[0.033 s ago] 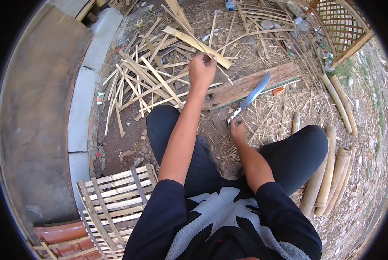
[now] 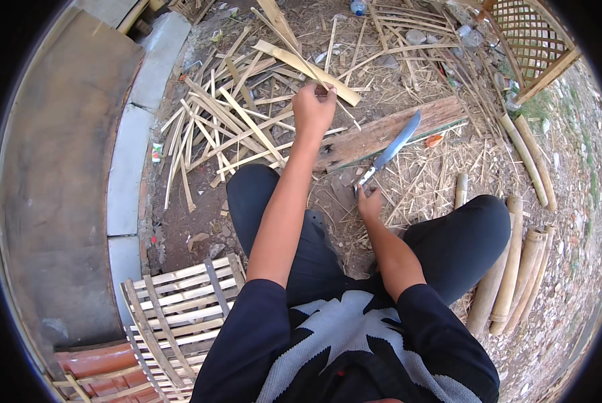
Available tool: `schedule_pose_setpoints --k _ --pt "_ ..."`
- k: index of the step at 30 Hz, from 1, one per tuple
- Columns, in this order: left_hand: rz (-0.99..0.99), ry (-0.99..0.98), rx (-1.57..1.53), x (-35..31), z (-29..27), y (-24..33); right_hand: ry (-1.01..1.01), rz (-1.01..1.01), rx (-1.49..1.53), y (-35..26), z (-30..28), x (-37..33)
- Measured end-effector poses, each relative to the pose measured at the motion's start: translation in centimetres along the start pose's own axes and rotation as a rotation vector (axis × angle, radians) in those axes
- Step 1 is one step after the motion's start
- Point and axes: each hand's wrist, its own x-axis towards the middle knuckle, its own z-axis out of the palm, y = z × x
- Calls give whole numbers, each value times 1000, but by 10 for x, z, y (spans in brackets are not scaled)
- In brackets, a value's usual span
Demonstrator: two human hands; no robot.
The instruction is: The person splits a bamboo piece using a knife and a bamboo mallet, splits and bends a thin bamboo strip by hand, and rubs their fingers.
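Observation:
My left hand is closed in a pinch around a thin bamboo strip, which slants from the upper left down toward the plank. Low between my knees, my right hand grips the handle end of a machete. Its curved blade points away to the upper right and lies over a weathered wooden plank. Just beyond my left hand is a wider, pale bamboo slat. A loose pile of split bamboo strips spreads on the ground left of that hand.
Bamboo poles lie beside my right knee, and two more farther off. A slatted bamboo panel is at my lower left. Grey blocks edge a brown sheet. A woven bamboo frame stands at the far right.

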Motion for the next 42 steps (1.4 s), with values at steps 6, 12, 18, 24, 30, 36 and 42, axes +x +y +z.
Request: schedule_pose_setpoints --k 6,12,18,24,30,36,42 --pt "-45 -3 151 1 -1 1 -86 -43 -42 -32 3 21" --pt "-75 -132 279 6 14 11 -55 30 -26 16 34 69" --pt "47 19 -82 10 0 0 -157 232 52 10 47 61" --pt "-118 -89 -507 11 3 32 -165 255 342 6 48 73" --pt "-124 -56 -695 17 2 21 -39 284 539 -54 2 40" --pt "-165 37 -645 22 6 12 -182 377 935 -106 -51 40" --pt "-167 108 -568 16 12 19 -125 19 572 -129 -84 3"
